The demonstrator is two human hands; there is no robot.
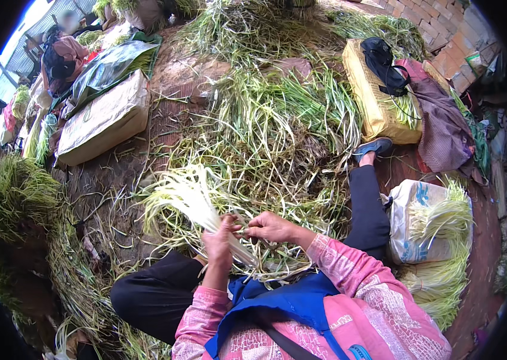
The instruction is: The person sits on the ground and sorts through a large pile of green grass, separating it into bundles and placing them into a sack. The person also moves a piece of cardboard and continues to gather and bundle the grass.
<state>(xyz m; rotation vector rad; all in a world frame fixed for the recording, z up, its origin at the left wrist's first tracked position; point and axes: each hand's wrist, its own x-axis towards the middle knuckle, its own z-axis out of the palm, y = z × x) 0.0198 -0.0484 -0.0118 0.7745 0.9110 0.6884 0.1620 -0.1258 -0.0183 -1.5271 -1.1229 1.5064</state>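
My left hand is wrapped around a bundle of pale blanched chives. Their leafy ends fan out to the upper left, and the white stalk ends point down towards my lap. Close beside it, the thumb and fingers of my right hand pinch a thin stalk, partly hidden by the fingers. A blue apron covers my lap under the stalk ends. Directly before me, a loose heap of chives is spread on the ground, green at the far side and mixed with brown, withered leaves nearer.
At right, trimmed pale chives lie on a white wrapped block. A yellow wrapped block carries a black bag. A beige block stands at left, near another person. More chives are piled at far left.
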